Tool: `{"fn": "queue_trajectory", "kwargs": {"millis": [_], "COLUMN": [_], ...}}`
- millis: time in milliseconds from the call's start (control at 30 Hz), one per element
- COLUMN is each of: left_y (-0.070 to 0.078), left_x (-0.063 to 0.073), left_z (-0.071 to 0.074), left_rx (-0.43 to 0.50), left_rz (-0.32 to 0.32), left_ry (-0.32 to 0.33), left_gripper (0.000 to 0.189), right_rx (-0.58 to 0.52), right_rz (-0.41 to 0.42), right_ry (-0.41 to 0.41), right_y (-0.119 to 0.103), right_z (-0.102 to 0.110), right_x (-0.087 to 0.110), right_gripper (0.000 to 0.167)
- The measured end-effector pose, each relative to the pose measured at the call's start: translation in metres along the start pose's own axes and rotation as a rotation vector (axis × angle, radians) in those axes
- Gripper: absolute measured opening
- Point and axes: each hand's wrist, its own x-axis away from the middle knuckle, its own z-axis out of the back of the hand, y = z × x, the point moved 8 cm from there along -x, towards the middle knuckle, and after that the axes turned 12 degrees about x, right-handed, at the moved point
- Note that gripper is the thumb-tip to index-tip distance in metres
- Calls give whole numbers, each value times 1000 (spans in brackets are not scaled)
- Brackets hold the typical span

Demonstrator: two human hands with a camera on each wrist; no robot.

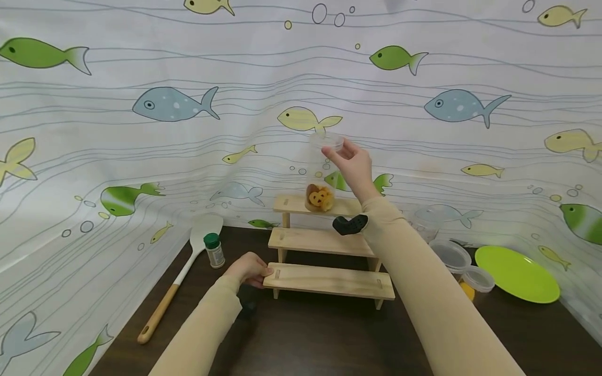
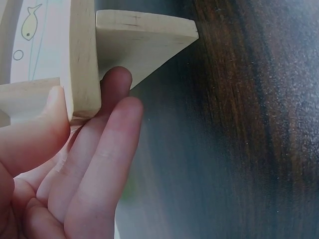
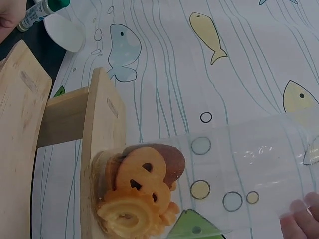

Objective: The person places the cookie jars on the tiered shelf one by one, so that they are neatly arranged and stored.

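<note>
At top shelf (image 1: 297,203) | jar (image 1: 317,168) upright, axis vertical | hands (image 1: 352,166) (image 1: 248,267) gripping: right jar, left bottom shelf (image 1: 324,277)

The dark brown wood-grain tabletop (image 1: 305,344) is carrying a three-step wooden stand (image 1: 324,279), which is standing toward the middle of the back edge. A spatula (image 1: 185,269) is lying along the left edge, its pale head pointing to the back left corner, where a green-capped shaker (image 1: 215,253) is standing just beside it. Toward the back right corner, clear containers (image 1: 450,256) are clustering near a lime-green plate (image 1: 517,274), which is lying by the right edge.
</note>
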Motion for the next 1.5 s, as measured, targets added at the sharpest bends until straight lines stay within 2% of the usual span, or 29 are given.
{"fn": "queue_trajectory", "kwargs": {"millis": [200,500,833,1000,1133,1500], "left_y": [1,-2,0,1,1,2], "left_x": [0,-1,0,1,2,3], "left_z": [-2,1,-1,-1,-1,-3], "left_rx": [6,17,4,10,17,14], "left_rz": [-7,1,-2,-9,-14,-2], "left_ry": [-14,0,-5,-13,-16,-34], "left_gripper": [30,29,28,29,29,29], "right_rx": [2,-16,-29,-36,-26,89], "right_rz": [-10,12,89,127,126,71], "right_ry": [14,-20,-33,-38,-58,-34], "right_y": [2,2,-3,-3,5,41], "right_z": [0,-3,15,36,58,137], "right_x": [0,-1,7,15,21,44], "right_gripper": [83,83,76,70,69,66]}}
